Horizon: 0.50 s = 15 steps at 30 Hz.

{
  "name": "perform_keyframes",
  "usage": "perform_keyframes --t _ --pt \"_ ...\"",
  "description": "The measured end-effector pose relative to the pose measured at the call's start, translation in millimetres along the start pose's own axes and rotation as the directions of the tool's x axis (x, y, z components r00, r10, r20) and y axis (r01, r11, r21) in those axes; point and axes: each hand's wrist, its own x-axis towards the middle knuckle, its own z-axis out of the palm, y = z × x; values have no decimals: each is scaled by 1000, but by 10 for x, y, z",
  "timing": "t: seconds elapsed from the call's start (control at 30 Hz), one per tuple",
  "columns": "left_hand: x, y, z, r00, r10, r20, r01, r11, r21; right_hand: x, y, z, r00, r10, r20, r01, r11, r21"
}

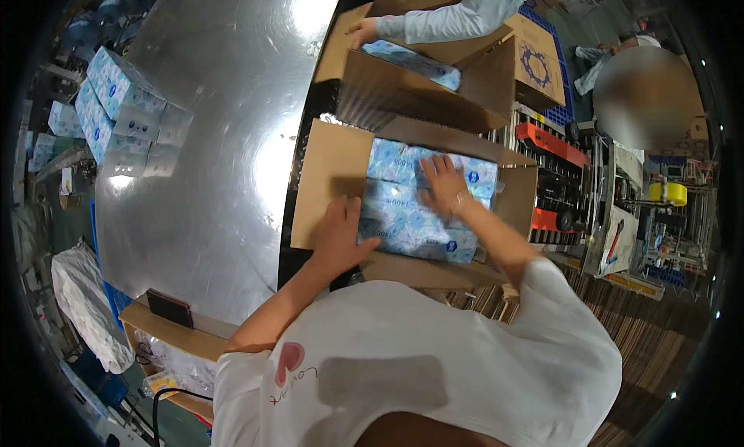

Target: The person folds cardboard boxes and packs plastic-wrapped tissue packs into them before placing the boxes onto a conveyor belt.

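An open cardboard carton (pixel 329 160) stands before me with its left flap folded outward. Inside it lie several blue-and-white plastic-wrapped packs, which look like tissue packs (pixel 411 242), side by side in rows. My right hand (pixel 446 185) rests palm down on the upper packs, fingers spread. At the carton's left edge is my left hand (pixel 341 234), its thumb held apart from the fingers, over the inner end of the flap and beside the packs. Neither hand grips anything.
Beyond my carton stands a second open carton (pixel 403 91), with another person's hand (pixel 363 32) at a pack (pixel 415 63) in it. A metal table (pixel 209 137) spreads to the left, with stacked packs (pixel 116 106) at its far left edge. A roller conveyor (pixel 554 180) lies right.
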Motion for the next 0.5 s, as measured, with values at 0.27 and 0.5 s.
perform_keyframes --t 0.27,0.5 --pt "350 -621 819 934 -341 103 350 933 -81 -61 9 655 924 208 322 -193 978 -78" --pt "-49 -658 -14 915 -314 -254 319 948 -23 288 -277 620 947 -162 277 114 976 183"
